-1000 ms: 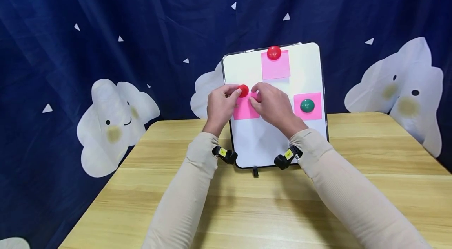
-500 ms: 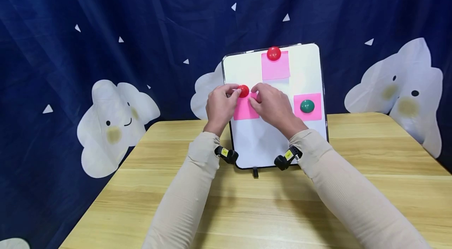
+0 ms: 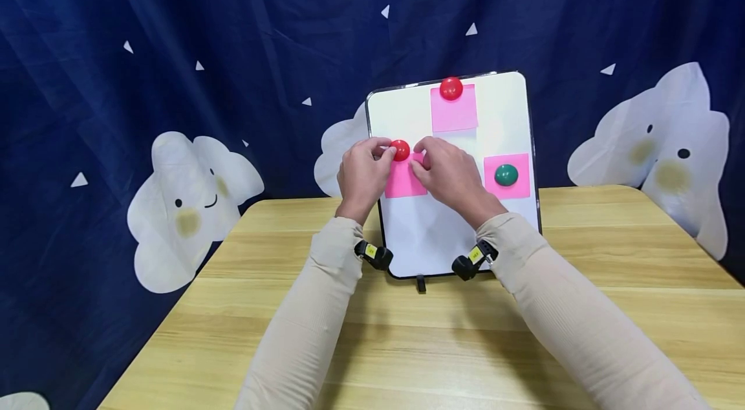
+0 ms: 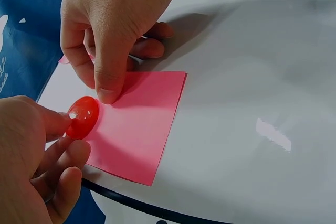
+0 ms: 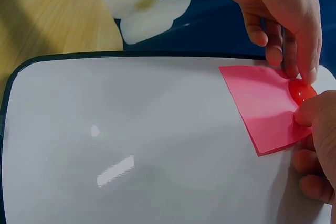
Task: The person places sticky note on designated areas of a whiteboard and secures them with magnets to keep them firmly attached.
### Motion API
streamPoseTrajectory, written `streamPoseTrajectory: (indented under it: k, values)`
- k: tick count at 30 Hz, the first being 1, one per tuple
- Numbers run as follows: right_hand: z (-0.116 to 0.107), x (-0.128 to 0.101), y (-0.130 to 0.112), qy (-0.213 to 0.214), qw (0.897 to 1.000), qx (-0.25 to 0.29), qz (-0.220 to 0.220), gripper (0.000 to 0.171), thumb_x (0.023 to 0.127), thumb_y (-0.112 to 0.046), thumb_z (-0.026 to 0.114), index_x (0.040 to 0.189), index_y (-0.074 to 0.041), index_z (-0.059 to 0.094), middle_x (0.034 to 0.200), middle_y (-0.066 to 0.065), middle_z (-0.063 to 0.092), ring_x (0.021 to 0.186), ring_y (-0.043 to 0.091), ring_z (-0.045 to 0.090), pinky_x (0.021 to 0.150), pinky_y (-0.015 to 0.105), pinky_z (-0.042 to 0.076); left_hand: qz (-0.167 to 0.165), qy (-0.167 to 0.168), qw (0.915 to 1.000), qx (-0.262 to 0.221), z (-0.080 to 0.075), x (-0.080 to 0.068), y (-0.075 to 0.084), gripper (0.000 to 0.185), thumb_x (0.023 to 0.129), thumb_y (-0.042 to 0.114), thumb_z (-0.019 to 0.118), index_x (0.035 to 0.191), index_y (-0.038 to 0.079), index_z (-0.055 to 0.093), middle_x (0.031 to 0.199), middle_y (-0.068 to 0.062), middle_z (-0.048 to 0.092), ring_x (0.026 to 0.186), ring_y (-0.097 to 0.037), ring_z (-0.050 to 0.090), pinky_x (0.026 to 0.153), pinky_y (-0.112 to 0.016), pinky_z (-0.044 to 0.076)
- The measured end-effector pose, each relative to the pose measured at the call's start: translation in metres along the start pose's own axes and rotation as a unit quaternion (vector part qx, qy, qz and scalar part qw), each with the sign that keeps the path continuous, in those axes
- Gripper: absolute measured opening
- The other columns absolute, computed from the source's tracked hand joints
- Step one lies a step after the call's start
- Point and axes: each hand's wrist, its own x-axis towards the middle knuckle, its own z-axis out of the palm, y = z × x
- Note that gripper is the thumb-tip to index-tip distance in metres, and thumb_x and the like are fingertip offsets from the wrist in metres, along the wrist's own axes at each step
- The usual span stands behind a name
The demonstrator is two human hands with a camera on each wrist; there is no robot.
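On the wooden surface (image 3: 407, 332) my whiteboard (image 3: 500, 112) stands; left hand (image 3: 362, 172) pinches the red magnet (image 3: 399, 150), right hand (image 3: 451, 171) thumb pressing the pink note (image 3: 401, 183).

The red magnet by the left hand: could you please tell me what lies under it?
The red magnet sits on the top edge of a pink sticky note on the whiteboard. The note's part beneath the magnet is hidden.

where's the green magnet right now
In the head view the green magnet sits on a pink note at the whiteboard's right edge, just right of the right hand.
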Motion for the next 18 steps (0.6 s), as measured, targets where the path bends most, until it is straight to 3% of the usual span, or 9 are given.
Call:
streamPoseTrajectory:
  k: [11, 18]
  values:
    - [0.000, -0.001, -0.001, -0.005, 1.000, 0.006, 0.008, 0.034, 0.090, -0.025, 0.075, 0.115, -0.005, 0.066, 0.079, 0.005, 0.059, 0.067, 0.018, 0.057, 0.056, 0.032, 0.048, -0.011, 0.006, 0.9998, -0.017, 0.000, -0.001, -0.006, 0.022, 0.097, 0.036, 0.065, 0.101, 0.017, 0.076, 0.088, 0.003, 0.065, 0.084, -0.014, 0.058, 0.068, -0.034, 0.048]
    - [-0.002, -0.003, -0.001, -0.003, 1.000, 0.017, 0.012, 0.034, 0.091, -0.026, 0.074, 0.116, -0.006, 0.065, 0.077, 0.004, 0.061, 0.064, 0.018, 0.057, 0.055, 0.031, 0.049, -0.001, 0.008, 0.9995, -0.030, -0.001, -0.004, -0.011, 0.023, 0.097, 0.036, 0.066, 0.098, 0.016, 0.076, 0.088, 0.003, 0.067, 0.083, -0.014, 0.059, 0.068, -0.034, 0.048]
